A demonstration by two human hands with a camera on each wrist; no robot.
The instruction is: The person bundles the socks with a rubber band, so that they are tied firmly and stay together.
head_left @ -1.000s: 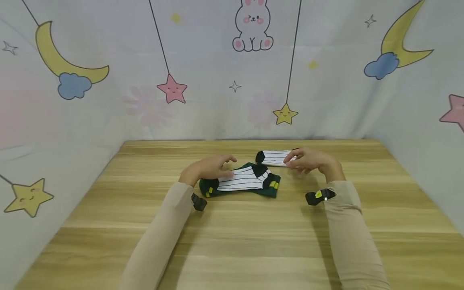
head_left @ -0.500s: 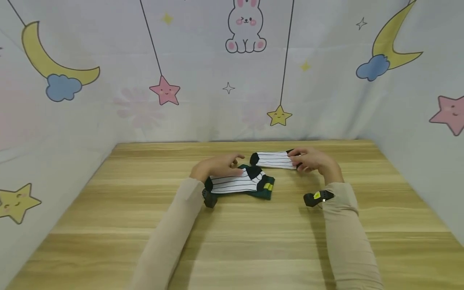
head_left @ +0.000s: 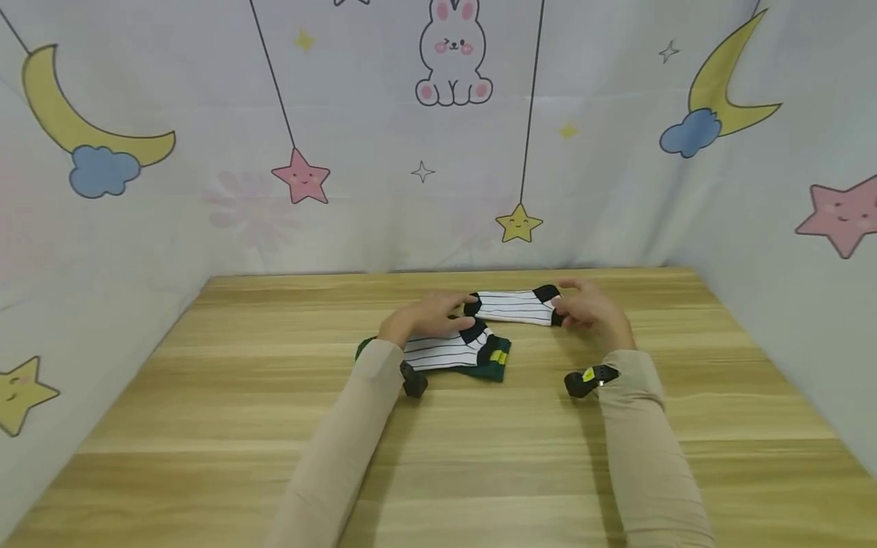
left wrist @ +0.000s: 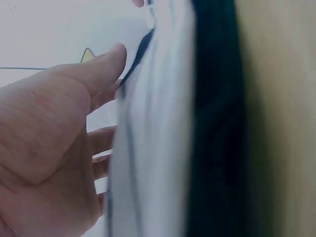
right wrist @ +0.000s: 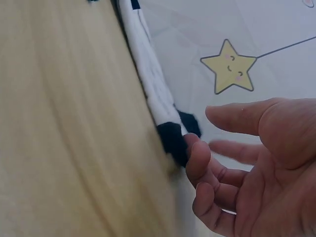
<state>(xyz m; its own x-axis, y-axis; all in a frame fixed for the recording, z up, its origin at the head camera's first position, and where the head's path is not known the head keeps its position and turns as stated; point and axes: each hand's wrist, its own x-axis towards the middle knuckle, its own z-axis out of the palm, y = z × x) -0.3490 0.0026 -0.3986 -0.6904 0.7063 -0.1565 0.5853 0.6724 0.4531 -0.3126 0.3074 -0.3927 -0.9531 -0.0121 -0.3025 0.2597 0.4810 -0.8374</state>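
Far striped sock point(head_left: 512, 307) lies crosswise, black toe point(head_left: 472, 309) leftward, fingers point(right wrist: 199, 159) of left hand point(head_left: 433, 314) and right hand point(head_left: 591, 307) apart.

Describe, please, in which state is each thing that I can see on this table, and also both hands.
Far striped sock: spread lengthwise, unfolded.
Near striped sock: lying on green fabric, partly hidden by the left hand.
Dark green sock: mostly covered; whether one or two, I cannot tell.
Left hand: above the near sock, thumb extended.
Right hand: at the far sock's right end, fingers partly bent.
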